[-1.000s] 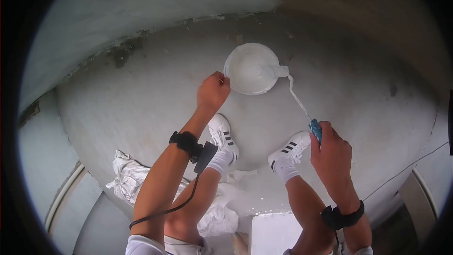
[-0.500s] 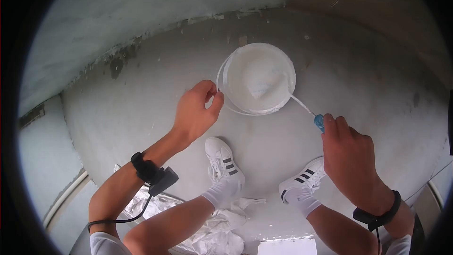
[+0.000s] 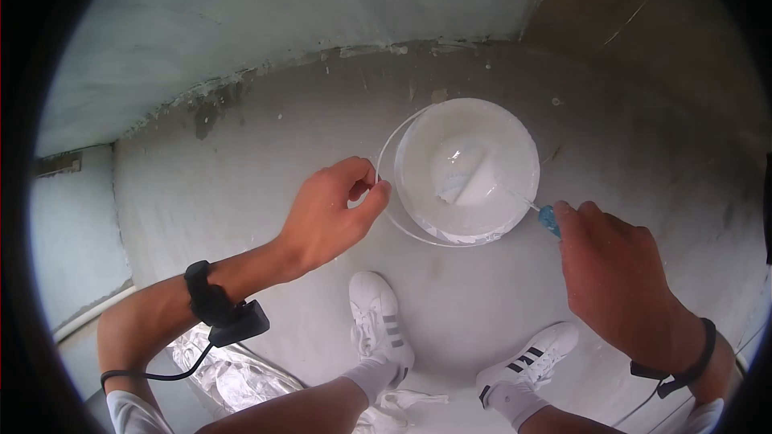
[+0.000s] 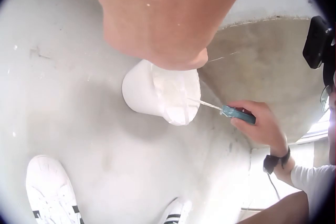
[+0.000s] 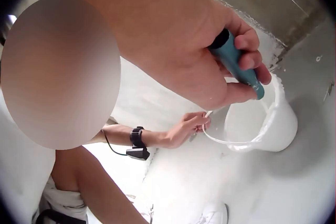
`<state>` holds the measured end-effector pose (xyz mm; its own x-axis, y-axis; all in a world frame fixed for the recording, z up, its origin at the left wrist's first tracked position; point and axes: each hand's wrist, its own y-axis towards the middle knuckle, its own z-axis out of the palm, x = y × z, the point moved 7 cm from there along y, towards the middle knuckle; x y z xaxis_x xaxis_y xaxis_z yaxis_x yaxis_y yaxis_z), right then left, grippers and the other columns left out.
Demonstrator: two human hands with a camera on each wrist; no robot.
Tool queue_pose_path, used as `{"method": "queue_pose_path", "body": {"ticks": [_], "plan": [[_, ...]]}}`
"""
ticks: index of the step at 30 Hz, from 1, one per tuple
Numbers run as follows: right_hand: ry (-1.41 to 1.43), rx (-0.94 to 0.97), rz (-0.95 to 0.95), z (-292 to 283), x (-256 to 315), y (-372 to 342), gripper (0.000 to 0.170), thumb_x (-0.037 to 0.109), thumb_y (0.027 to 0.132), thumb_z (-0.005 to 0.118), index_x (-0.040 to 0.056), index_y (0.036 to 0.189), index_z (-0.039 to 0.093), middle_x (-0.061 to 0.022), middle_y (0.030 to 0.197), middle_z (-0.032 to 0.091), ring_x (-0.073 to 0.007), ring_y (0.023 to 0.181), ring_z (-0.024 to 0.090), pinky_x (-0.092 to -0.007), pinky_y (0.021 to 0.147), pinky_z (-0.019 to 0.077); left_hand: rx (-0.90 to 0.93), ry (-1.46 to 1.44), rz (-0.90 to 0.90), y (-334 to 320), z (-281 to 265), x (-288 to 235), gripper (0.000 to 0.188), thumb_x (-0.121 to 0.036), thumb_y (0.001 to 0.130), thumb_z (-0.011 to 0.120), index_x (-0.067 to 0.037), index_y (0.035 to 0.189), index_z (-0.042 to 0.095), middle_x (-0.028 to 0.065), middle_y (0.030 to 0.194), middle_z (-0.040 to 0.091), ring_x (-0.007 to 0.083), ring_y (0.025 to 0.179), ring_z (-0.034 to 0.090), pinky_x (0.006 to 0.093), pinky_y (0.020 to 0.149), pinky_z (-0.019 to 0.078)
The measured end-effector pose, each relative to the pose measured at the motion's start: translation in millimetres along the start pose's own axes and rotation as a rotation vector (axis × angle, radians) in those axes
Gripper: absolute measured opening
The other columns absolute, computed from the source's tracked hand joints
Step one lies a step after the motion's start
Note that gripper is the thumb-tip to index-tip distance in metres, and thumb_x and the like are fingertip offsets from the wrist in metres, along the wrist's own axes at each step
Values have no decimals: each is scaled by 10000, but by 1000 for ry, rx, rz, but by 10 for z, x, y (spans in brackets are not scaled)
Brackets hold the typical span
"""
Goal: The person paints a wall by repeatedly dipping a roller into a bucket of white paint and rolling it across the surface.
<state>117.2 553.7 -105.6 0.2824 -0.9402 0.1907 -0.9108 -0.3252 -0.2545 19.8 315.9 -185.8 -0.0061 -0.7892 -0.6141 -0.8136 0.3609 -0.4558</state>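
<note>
White-coated, teal-handled roller point(image 3: 473, 181) had moved from rim into round white plastic bucket point(image 3: 414, 153); right hand point(image 3: 615, 269) gripped it; left hand point(image 3: 334, 207) pinched bucket's thin white bail point(image 5: 228, 142).

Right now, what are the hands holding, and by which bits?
The right hand grips a white-coated paint roller by its blue-green handle; the left hand pinches the round white bucket by its thin white carrying handle.
</note>
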Motion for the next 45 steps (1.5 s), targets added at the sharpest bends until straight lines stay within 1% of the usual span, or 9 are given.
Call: {"method": "queue_pose_path", "body": {"ticks": [4,7,8,11,17,26,38,41,45], "plan": [[265,-22,-35,-169,-66,140,203,8,787,622,-28,979,569,-177,797,602,-345,692,618,-448,591,491,145,-9,-104,0,-98,-144,327,-282,913,556,12,781,612,45,641,476,145,669,439,314,672,391],[365,-29,-29,-339,-65,210,141,35,825,598,-24,948,563,-216,806,628,-373,746,632,-490,631,493,186,-104,-101,29,-148,-172,331,-281,858,544,13,742,641,116,782,620,234,753,571,356,746,451],[389,-10,-15,-351,-40,184,128,46,838,590,-25,940,561,-228,807,635,-375,763,638,-498,639,493,208,-174,-145,32,-127,-180,293,-262,854,551,-5,746,640,60,739,591,176,725,536,316,727,430],[92,136,-80,-121,7,120,141,31,816,583,-26,944,567,-228,763,636,-373,740,649,-492,626,500,286,-420,-154,-22,-67,-317,285,-279,901,542,-33,791,637,-10,658,479,97,623,415,270,621,355],[90,41,-128,7,188,108,153,-4,733,601,-40,882,590,-192,683,634,-394,634,645,-470,573,513,185,-488,-162,-52,67,-458,245,-256,913,549,-52,788,603,-29,648,463,77,615,403,268,588,341],[110,56,-106,77,136,229,146,-1,722,614,-55,856,592,-224,712,646,-384,650,662,-454,588,539,191,-461,-192,-45,74,-477,246,-253,904,560,-61,755,600,-34,652,470,74,622,392,258,599,335],[-32,120,-91,360,216,13,436,46,744,635,-69,1137,484,-135,678,632,-249,537,641,-353,470,486,251,-456,-186,-52,90,-527,251,-260,883,565,-54,749,615,-23,665,473,90,633,381,273,639,352],[849,584,382,531,17,24,491,62,791,587,-67,1208,362,-102,703,582,-191,505,576,-321,435,427,206,-545,-211,-33,72,-498,250,-258,885,548,-50,769,625,-21,660,477,88,632,395,271,622,350],[1337,532,733,694,-45,39,477,98,839,555,-37,1214,294,-72,749,514,-138,501,482,-296,419,349,178,-372,-164,-34,60,-463,279,-249,887,525,5,825,624,40,687,535,141,666,485,313,646,404]]}}
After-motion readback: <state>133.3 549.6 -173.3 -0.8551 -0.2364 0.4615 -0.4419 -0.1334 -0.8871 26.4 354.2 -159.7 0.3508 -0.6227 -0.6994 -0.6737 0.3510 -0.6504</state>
